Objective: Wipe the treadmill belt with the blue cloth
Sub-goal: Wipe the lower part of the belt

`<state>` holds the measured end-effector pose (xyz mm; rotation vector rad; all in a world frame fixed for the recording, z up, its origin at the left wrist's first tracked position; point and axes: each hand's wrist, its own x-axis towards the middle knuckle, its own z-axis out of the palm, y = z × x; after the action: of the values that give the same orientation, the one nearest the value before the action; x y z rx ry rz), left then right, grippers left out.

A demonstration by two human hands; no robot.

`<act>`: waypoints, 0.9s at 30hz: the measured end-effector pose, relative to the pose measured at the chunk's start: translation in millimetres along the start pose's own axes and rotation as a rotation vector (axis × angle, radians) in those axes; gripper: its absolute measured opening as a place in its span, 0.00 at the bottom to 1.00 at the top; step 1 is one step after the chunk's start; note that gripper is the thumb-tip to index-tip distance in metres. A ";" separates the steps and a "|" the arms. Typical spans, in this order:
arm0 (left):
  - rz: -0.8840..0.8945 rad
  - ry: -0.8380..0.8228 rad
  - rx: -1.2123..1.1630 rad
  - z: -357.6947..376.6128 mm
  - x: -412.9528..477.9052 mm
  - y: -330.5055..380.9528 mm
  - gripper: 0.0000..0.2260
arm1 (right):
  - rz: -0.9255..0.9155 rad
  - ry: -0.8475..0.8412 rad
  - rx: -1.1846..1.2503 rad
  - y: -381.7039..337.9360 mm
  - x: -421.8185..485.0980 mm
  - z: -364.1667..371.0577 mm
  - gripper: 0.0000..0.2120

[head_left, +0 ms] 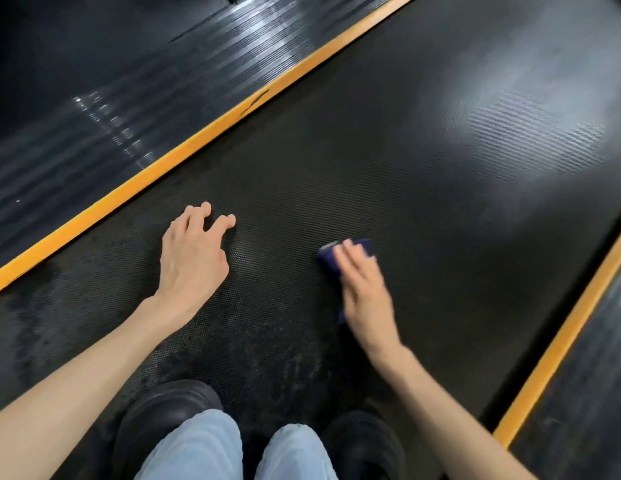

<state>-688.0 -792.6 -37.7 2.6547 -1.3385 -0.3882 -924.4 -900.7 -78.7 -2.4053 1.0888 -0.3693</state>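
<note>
Blue cloth [328, 259] lies bunched on the treadmill belt [423, 150], right of centre in the frame. It sits under the right hand [366, 299], whose fingers lie fairly straight and flat on top, pressing rather than gripping, though blur hides the thumb. Left of centre, the left hand [191, 258] holds nothing, its fingers spread and their tips propped on the belt. Soft, light and limp, the cloth will likely fold or slip on the belt's rough dotted surface, so a flat palm over its middle with firm downward pressure looks best.
</note>
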 end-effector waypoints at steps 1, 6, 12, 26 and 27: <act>-0.002 0.003 0.005 0.2 0.0 0.7 0.24 | -0.210 -0.130 0.023 -18.2 -21.8 11.5 0.20; 0.031 0.008 0.047 4.4 -1.8 -1.8 0.23 | -0.726 -0.490 -0.043 1.0 -30.3 -6.2 0.20; 0.028 0.008 0.028 2.1 -0.3 0.4 0.22 | 0.174 0.096 -0.038 77.7 2.2 -63.1 0.22; 0.061 -0.003 0.043 3.3 -3.4 -6.6 0.23 | 0.024 0.012 0.012 73.0 -11.5 -51.8 0.18; 0.061 -0.005 0.042 3.0 -3.3 -6.5 0.23 | 0.179 0.132 0.010 74.6 -7.0 -52.5 0.18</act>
<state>-685.7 -786.1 -41.6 2.6409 -1.4406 -0.3637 -998.4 -954.3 -73.1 -2.2789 1.3453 -0.4765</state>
